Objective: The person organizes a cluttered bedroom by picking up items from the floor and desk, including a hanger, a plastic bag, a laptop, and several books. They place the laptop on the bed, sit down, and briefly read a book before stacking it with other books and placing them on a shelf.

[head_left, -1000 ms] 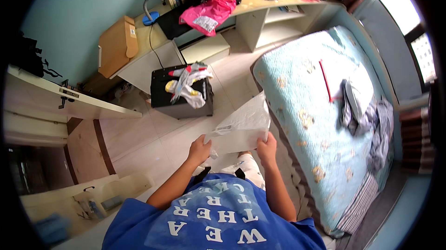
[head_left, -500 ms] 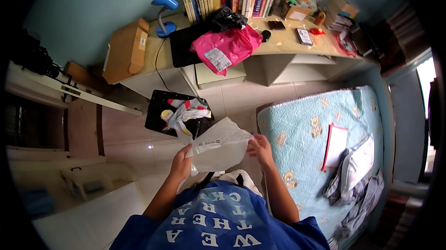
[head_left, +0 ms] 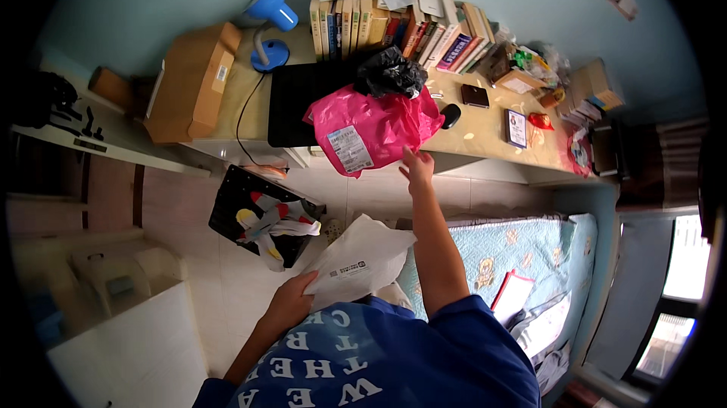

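Note:
My left hand (head_left: 294,296) is closed on the near left edge of a thin white plastic bag (head_left: 362,258) in front of my body. A small black printed patch shows on that bag. Stretched forward, my right hand (head_left: 417,171) has its fingers apart at the near edge of a shiny pink plastic bag (head_left: 382,124). Whether its fingertips touch the pink plastic I cannot tell. The pink bag lies on the desk, hangs over the front edge and bears a white label (head_left: 349,150). A crumpled black plastic bag (head_left: 392,72) rests on its far side.
On the desk stand a blue lamp (head_left: 271,6), a cardboard box (head_left: 198,82), a row of books (head_left: 352,25), a black mouse (head_left: 450,115) and a dark wallet (head_left: 475,95). Gloves (head_left: 276,220) lie on a black seat (head_left: 231,200). A bed (head_left: 485,256) is at right.
My right hand has let go of the white bag and reached forward to the pink bag. My left hand still holds the white bag. The view has shifted toward the desk.

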A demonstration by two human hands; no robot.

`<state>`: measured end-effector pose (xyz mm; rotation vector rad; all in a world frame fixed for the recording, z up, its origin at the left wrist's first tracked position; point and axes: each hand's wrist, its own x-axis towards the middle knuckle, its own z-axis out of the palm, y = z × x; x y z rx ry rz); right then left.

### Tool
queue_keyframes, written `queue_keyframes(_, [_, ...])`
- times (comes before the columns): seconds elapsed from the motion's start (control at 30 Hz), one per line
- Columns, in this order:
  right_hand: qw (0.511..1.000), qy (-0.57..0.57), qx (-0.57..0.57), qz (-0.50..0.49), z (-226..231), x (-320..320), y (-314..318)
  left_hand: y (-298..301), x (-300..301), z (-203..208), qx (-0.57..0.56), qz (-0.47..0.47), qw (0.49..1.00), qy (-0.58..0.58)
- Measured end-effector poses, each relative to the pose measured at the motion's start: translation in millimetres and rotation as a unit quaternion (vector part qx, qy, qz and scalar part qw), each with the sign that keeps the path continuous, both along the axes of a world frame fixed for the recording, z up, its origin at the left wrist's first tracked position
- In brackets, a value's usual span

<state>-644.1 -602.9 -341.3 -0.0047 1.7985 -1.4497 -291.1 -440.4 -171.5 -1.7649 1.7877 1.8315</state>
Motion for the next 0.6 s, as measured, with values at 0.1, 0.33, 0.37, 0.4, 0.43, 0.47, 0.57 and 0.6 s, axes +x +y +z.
queue_keyframes(0.1, [0.987,0.043,0.02,0.157,-5.1,-25.2,-34.8,-4.9,-17.1,0.0,-0.011,0.041,0.999,-0.008])
queue_keyframes(0.33, [0.965,-0.091,-0.242,0.046,82.4,-47.8,-11.2,-25.0,-34.7,-29.1,-0.013,0.139,0.99,0.009])
queue_keyframes(0.37, [0.965,-0.049,-0.255,0.044,99.3,-50.3,1.7,-28.8,-38.8,-37.6,-0.032,0.143,0.989,0.029])
queue_keyframes(0.4, [0.974,0.012,-0.223,0.049,114.9,-52.7,14.7,-32.5,-43.6,-46.8,-0.032,0.126,0.991,0.003])
queue_keyframes(0.43, [0.973,0.066,-0.21,0.067,128.8,-55.8,27.2,-39.8,-49.7,-57.7,-0.047,0.115,0.992,0.002])
queue_keyframes(0.47, [0.97,0.12,-0.195,0.084,141.1,-58.4,40.0,-47.7,-56.4,-68.1,-0.055,0.107,0.993,0.007])
queue_keyframes(0.57, [0.965,0.108,-0.215,0.107,171.2,-57.7,81.4,-70.7,-79.9,-86.3,-0.048,0.117,0.99,0.068])
queue_keyframes(0.6, [0.946,0.169,-0.236,0.143,180.6,-56.8,94.1,-80.8,-89.6,-88.5,-0.019,0.123,0.988,0.088])
